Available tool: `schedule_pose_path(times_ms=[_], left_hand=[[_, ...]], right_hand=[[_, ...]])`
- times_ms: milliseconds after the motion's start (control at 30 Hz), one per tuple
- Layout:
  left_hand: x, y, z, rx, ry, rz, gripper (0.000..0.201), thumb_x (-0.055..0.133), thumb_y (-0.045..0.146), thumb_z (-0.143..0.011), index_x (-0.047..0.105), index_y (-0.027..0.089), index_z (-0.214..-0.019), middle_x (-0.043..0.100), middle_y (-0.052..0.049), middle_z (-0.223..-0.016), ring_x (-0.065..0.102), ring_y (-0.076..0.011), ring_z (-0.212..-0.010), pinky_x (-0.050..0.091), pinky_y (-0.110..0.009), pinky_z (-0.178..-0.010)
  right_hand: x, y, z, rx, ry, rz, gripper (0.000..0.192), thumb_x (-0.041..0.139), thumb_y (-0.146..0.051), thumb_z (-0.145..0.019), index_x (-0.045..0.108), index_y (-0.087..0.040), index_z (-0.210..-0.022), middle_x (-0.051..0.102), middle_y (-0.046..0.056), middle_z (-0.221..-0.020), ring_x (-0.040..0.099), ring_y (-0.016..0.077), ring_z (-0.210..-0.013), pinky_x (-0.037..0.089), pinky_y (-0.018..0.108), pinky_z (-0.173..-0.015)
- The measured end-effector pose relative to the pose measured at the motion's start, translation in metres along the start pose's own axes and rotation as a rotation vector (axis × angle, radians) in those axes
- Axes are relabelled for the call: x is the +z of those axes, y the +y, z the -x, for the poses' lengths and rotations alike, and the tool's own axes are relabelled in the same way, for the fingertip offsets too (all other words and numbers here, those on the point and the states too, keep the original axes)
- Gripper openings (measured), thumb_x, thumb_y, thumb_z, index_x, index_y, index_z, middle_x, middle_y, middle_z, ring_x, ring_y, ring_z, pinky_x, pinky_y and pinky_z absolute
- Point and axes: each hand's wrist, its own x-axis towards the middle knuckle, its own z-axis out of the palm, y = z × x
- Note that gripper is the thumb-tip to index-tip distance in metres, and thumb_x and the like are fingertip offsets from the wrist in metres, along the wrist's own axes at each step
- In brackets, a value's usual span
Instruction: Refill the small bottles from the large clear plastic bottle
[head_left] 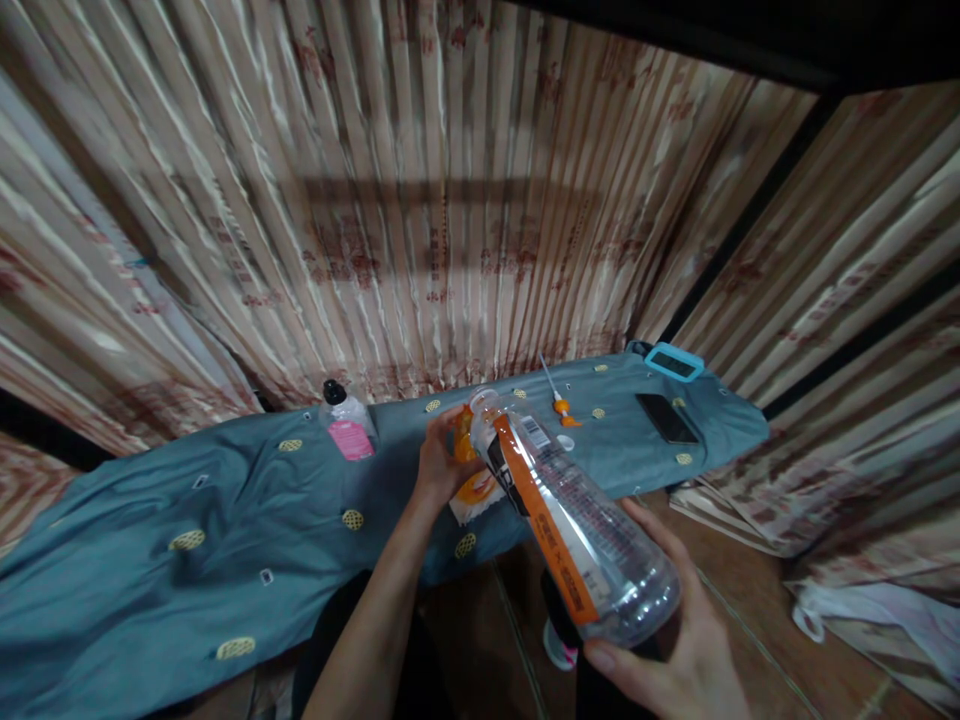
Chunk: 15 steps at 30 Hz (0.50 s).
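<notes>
- Left hand (441, 460) grips the orange bottle (466, 438) near the front edge of the table (300, 500).
- Right hand (690, 625) grips the tilted clear bottle (581, 520), base beyond that edge.
- Orange pump (562, 407) lies toward the far edge.

The lower-left cloth (277, 510) is blue-green with yellow patterns; the central bottle (581, 520) is clear with an orange-striped label (547, 525).

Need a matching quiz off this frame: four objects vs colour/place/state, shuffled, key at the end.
Objects
1. large clear bottle
2. pump head
3. phone
4. leftmost bottle

Descriptions
A. black, near the blue-framed object
B. tilted, in the right hand
C. pink label, black cap
D. orange, lying on the cloth

Pairs: 1-B, 2-D, 3-A, 4-C
</notes>
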Motion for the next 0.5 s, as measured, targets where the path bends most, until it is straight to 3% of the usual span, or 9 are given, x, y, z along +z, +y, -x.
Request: schedule_pose_path(times_ms=[500], left_hand=[[0.0001, 0.0022, 0.0001, -0.005, 0.011, 0.015, 0.071, 0.087, 0.022, -0.054, 0.063, 0.021, -0.122, 0.071, -0.009, -0.121, 0.067, -0.0313, -0.115, 0.052, -0.049, -0.106]], right_hand=[[0.0, -0.0007, 0.0003, -0.014, 0.002, 0.015, 0.105, 0.088, -0.05, -0.071, 0.03, -0.024, -0.155, 0.067, 0.012, -0.14, 0.071, 0.0298, -0.12, 0.061, 0.034, -0.096]])
